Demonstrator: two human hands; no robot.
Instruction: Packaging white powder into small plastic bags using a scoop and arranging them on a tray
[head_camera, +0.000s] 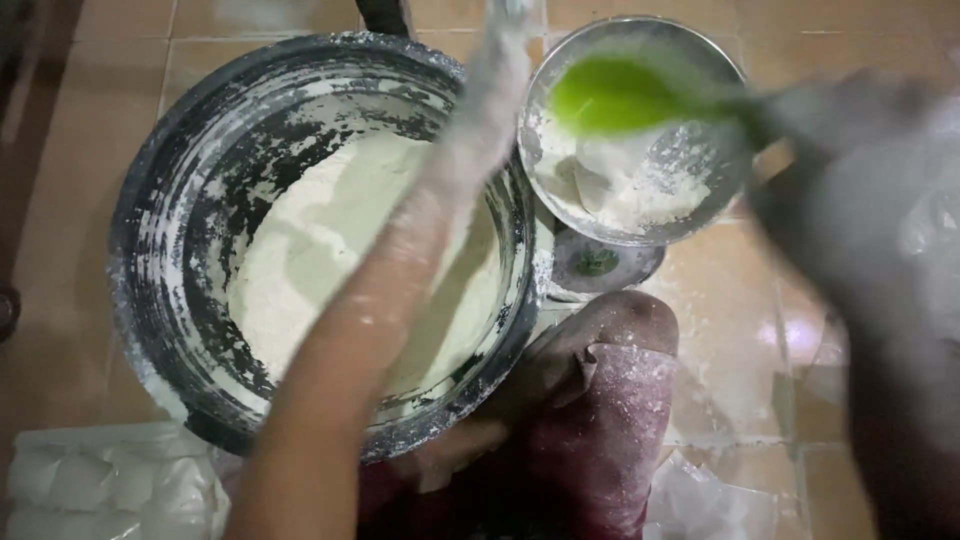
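1. Green spatula (615, 95): smooth, rounded blade, motion-blurred, gripped by the right hand (850, 110); fingers closed on its handle.
2. Blade held over the round metal bowl (560, 70), lumpy white flour inside.
3. Left hand (500, 60) flour-coated; grip cannot be told.
4. Below the left forearm: large dark flour-smeared basin (170, 250).

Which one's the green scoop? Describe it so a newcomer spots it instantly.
Start at the big dark flour-caked basin on the tiled floor. To its upper right sits a smaller metal bowl with flour in it. The green scoop hovers over that bowl, blurred, the only bright green thing among whites and greys.
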